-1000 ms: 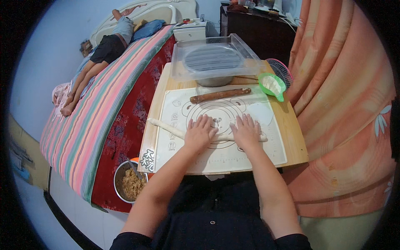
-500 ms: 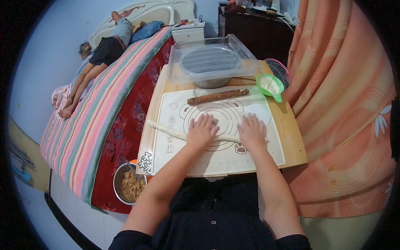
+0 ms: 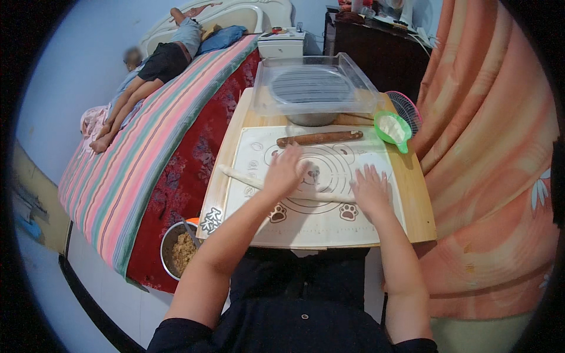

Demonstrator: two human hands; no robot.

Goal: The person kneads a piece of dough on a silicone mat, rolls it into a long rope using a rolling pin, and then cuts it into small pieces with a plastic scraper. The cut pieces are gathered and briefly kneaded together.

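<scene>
One dough rope [image 3: 329,197] across one pastry mat [image 3: 282,233]

Head view: slanting from far left to near right. Left hand [image 3: 286,173] above mid-rope, fingers loosely spread, grasping nothing; impossible to tell whether touching. Right hand [image 3: 372,189] palm-down, fingers extended, gripping nothing, hiding the rope's right end. Farther off, one rolling pin [image 3: 321,139], one clear plastic bin [image 3: 329,110] over one metal bowl [image 3: 312,120], one flour-filled green scoop [image 3: 402,146]. Near left, one bowl [image 3: 169,240] of brown mixture [image 3: 183,252].

Free mat [image 3: 312,231] nearside — dough rope [image 3: 326,197], then rolling pin [image 3: 321,139], beyond.
</scene>
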